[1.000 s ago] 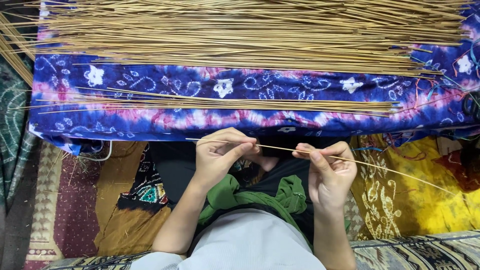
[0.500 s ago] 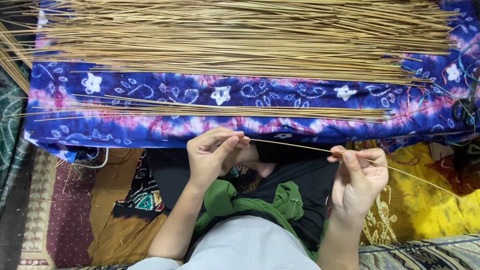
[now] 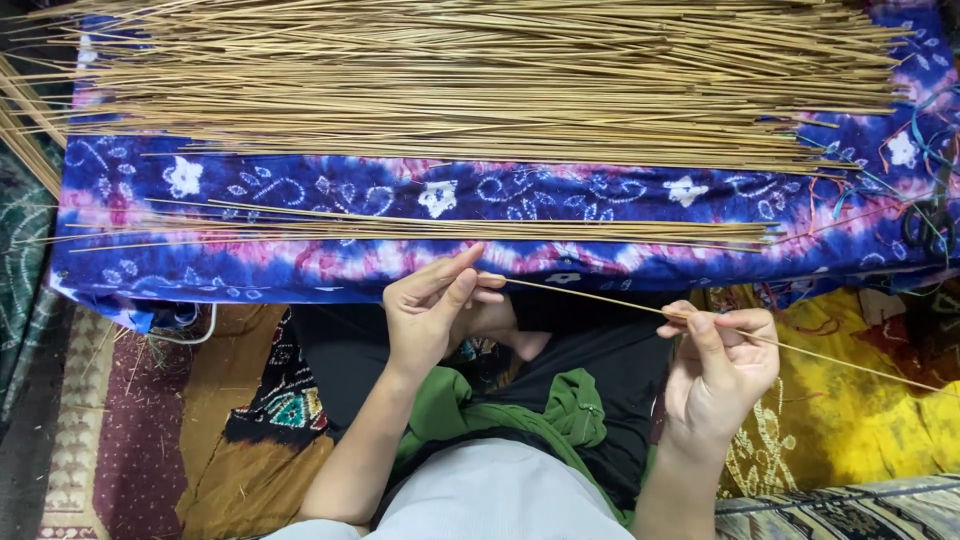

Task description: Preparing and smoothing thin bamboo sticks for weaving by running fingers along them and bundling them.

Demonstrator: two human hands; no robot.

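Note:
I hold one thin tan stick (image 3: 590, 297) across my lap with both hands. My left hand (image 3: 435, 310) pinches its left end between thumb and fingers. My right hand (image 3: 722, 360) pinches it further right, and the stick runs on past that hand toward the lower right. Just beyond my hands a small row of like sticks (image 3: 480, 228) lies on a blue and pink tie-dyed cloth (image 3: 300, 185). A big pile of sticks (image 3: 480, 85) covers the far part of the cloth.
A yellow patterned cloth (image 3: 860, 420) lies at the right. A brown and maroon mat (image 3: 130, 440) lies at the left. A green garment (image 3: 560, 410) is bunched in my lap. More sticks (image 3: 25, 120) fan out at the far left edge.
My right hand has slid to the right along the stick, away from my left hand. My left hand has stayed at the stick's left end.

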